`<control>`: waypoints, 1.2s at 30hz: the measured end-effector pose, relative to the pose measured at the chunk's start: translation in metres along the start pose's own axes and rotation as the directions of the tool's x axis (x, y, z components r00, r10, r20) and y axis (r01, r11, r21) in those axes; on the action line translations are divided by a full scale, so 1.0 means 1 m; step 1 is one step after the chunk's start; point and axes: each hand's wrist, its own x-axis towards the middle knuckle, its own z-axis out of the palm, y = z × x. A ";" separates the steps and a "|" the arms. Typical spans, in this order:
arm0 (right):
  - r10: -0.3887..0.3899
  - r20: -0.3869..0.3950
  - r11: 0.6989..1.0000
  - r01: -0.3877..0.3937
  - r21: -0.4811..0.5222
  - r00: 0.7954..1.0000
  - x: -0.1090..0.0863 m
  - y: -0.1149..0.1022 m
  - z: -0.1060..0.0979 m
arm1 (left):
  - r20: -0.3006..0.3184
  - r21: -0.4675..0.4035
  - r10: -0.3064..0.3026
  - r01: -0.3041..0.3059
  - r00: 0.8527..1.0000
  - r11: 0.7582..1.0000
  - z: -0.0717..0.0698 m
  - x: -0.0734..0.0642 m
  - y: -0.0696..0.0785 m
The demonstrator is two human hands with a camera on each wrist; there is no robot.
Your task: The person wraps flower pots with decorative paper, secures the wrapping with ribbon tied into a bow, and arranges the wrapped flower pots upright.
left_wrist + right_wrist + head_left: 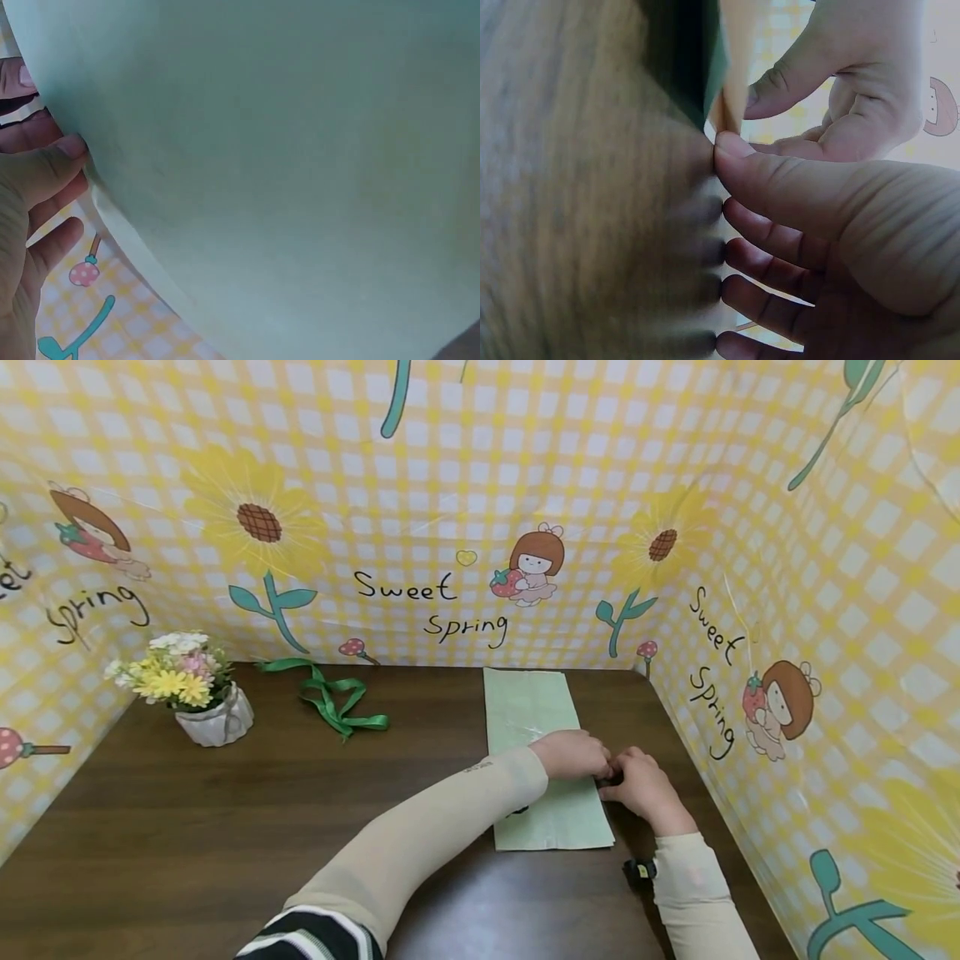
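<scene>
Brown tabletop (225,827) is stretching under pale-green paper (525,702) at the head view's five o'clock; we're pinching its three o'clock edge with our left hand (572,754), our right hand (647,792) touching there, fingers relaxed; toward nine o'clock, ribbon (328,708) and potted flowers (189,687) are resting

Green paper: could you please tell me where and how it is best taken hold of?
Probably by its right edge, coming from the right, thumb above and fingers beneath: the green paper lies mostly flat on the table, its edge looks thin enough to pinch, and the left sleeve crosses its left edge.
</scene>
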 end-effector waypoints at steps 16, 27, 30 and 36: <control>-0.009 0.005 1.000 0.009 0.013 1.000 0.006 -0.019 0.001 | -0.051 0.123 0.090 -0.083 0.995 0.989 -0.016 -0.030 -0.010; 0.002 0.021 1.000 -0.003 0.026 1.000 -0.002 -0.013 -0.001 | -0.114 0.176 0.135 -0.113 0.984 0.978 -0.082 -0.091 -0.046; -0.034 0.026 0.999 0.034 0.025 0.999 -0.003 -0.010 0.000 | -0.189 0.096 0.157 -0.141 0.969 0.985 -0.099 -0.125 -0.060; -0.198 0.020 0.980 0.198 0.019 0.980 -0.009 -0.004 0.004 | -0.293 -0.016 0.076 -0.085 0.953 0.996 -0.109 -0.199 -0.076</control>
